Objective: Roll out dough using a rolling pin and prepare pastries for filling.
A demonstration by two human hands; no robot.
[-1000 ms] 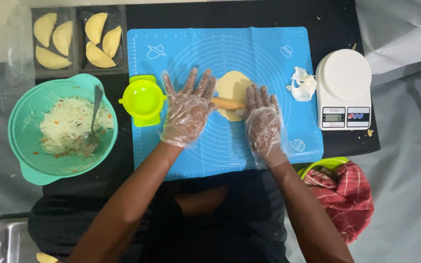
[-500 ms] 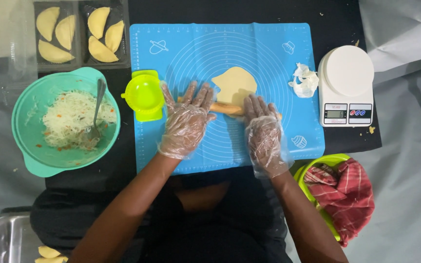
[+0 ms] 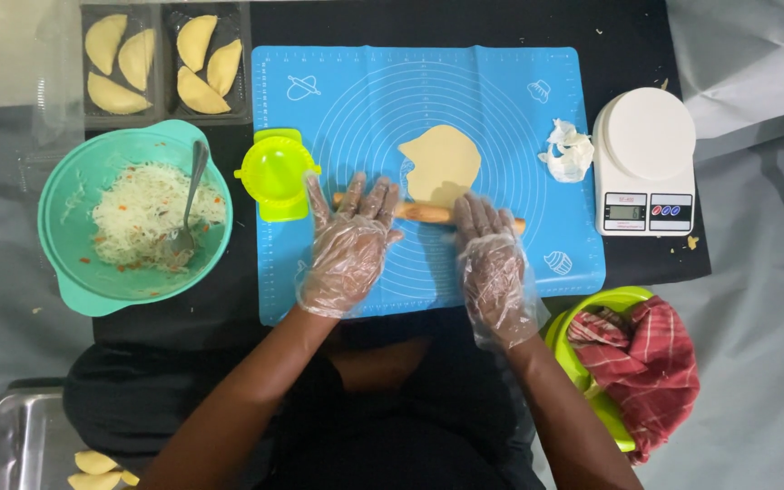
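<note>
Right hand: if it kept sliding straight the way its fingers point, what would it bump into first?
The right hand points up the blue mat with its fingers on the wooden rolling pin. Straight ahead, it would probably meet the flat piece of dough first.

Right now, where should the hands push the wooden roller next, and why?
Probably away, up over the dough. The rolling pin sits at the dough's near edge under the left hand and right hand, and the sheet looks uneven in shape.

Home kitchen worktop: blue baking mat (image 3: pixel 501 82), kitchen scale (image 3: pixel 643 161), filling bowl (image 3: pixel 74 272).
</note>
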